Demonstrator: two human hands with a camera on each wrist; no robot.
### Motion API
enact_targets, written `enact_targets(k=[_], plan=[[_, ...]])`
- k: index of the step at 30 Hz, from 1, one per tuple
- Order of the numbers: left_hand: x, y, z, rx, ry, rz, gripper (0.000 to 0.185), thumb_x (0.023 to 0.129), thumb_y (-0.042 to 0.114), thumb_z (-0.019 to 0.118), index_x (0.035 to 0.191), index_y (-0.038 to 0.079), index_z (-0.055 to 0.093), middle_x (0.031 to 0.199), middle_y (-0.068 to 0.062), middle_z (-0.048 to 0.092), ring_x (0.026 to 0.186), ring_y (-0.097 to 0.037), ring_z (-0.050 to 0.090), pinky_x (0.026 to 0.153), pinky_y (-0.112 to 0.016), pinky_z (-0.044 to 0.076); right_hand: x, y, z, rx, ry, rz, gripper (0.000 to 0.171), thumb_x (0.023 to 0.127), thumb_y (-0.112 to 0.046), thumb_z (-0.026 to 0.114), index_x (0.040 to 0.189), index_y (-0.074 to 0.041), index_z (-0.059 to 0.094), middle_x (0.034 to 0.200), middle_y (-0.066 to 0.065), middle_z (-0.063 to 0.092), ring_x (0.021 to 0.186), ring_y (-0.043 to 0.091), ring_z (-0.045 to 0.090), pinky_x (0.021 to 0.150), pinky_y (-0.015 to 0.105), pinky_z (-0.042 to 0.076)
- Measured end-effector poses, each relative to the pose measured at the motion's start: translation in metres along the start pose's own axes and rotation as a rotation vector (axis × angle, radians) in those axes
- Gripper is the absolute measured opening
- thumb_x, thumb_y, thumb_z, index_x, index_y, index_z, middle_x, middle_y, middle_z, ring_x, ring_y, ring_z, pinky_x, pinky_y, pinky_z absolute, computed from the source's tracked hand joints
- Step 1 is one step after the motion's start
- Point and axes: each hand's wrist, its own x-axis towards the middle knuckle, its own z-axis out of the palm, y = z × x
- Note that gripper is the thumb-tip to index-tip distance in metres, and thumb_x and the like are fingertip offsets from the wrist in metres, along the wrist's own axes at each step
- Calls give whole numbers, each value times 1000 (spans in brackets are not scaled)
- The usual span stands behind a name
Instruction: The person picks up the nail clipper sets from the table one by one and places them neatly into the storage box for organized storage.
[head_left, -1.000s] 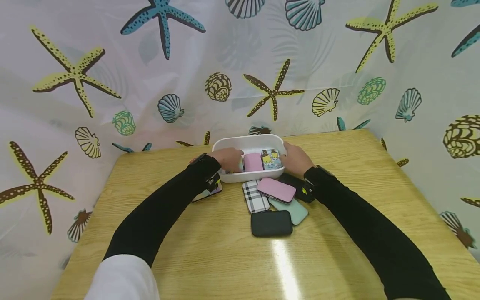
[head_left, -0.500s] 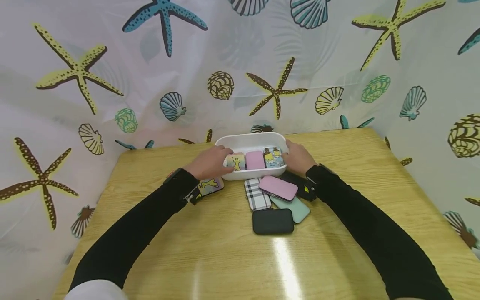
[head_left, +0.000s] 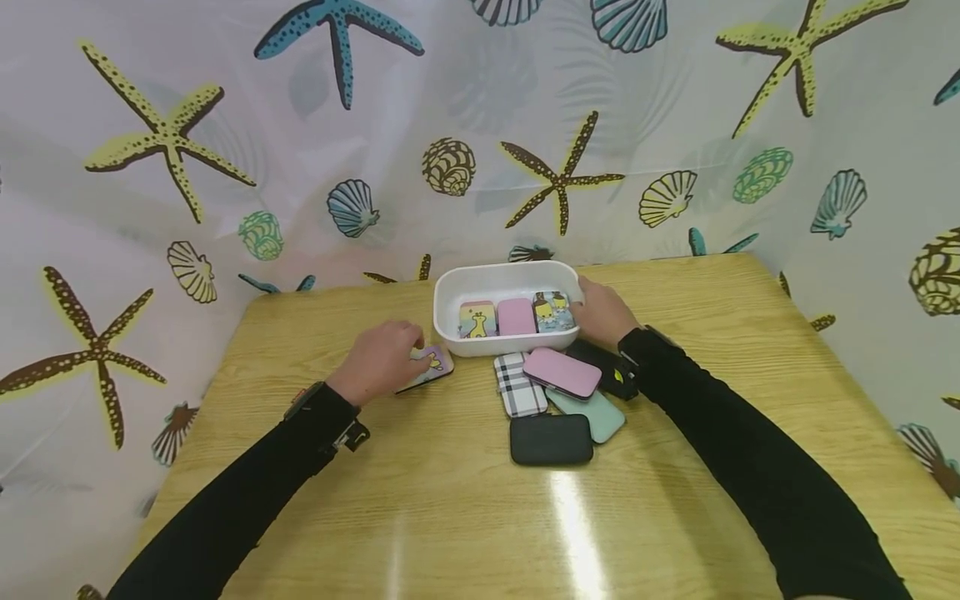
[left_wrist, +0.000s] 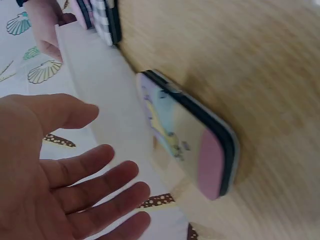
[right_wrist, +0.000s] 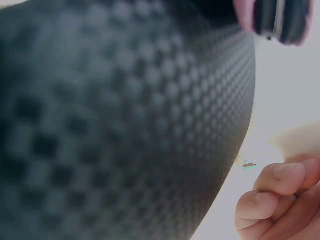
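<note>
Now shifted from the white tray [head_left: 510, 343] to the loose printed case [left_wrist: 182, 137], with left grip [head_left: 378, 358] spread and holding nothing. Note this case on the surface [head_left: 450, 500], just off the left fingertips — apparently untouched. Note the unchanged pinch of right grip [head_left: 602, 314] on the tray wall. Suggests a turn from the three cases [head_left: 517, 317] in the tray to the one outside.

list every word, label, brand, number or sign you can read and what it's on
No text can be read in any view.
Patterned case by the left hand: small dark marks, too blurred to read.
Black case near the right wrist: yellow mark, too small to make out.
</note>
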Motion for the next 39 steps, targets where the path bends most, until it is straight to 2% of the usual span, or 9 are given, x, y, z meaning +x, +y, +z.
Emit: enact_targets(k=[8,13,18,22,27,30,33,35,39], plan=[[-5,-12,26,49,-178,-45,70,87,41,75,143,5,54,138,-17,59,122,-35,59,97,-49,51,-2,-2,-1,-3,1,0,56,102,-13,46,153,7,32,139,29,55,121,37,59,106,54,44],[-8,-16,37,52,-159,-49,68,88,38,75,144,6,52,128,-16,64,112,-30,63,88,-47,54,-4,-3,0,5,-6,4,56,102,-13,46,153,7,32,140,29,54,120,37,59,106,54,44],[-15,-13,38,46,-130,-37,64,86,44,76,132,4,56,110,-11,65,94,-23,62,76,-41,54,-5,-2,1,6,3,1,56,102,-13,45,153,7,32,139,29,55,117,36,59,104,54,46],[-21,-7,35,-22,-173,-65,65,84,50,77,124,3,56,99,-7,61,81,-19,58,68,-35,50,-5,-1,1,5,9,5,56,102,-13,46,153,7,32,138,28,55,116,35,59,103,53,46],[-25,2,29,-46,-231,-106,75,79,58,78,123,2,56,98,-7,58,79,-19,56,67,-34,48,-4,-1,3,-5,12,4,57,102,-13,47,153,8,32,139,29,54,118,36,59,104,54,46],[-24,1,27,-62,-213,-77,81,75,60,81,126,2,56,108,-10,58,88,-22,57,73,-38,51,-4,-2,3,-8,11,6,56,102,-12,46,153,8,32,139,30,54,118,36,59,104,54,46],[-20,-3,27,-84,-204,-21,92,74,60,83,140,3,52,133,-15,54,113,-29,57,88,-45,53,-5,-2,2,-12,14,7,56,102,-12,46,152,9,32,139,30,55,118,36,59,104,54,46],[-17,-4,26,-98,-227,6,99,74,59,83,149,7,45,149,-17,46,130,-34,51,97,-51,50,-5,-2,2,-13,16,5,55,102,-12,45,152,9,32,139,30,55,118,37,59,104,54,45],[-12,-5,26,-110,-324,46,107,72,54,86,158,18,34,164,-13,28,146,-37,37,105,-57,43,-6,-4,1,-5,17,9,56,102,-12,46,152,8,32,140,30,54,121,37,58,106,54,44]])
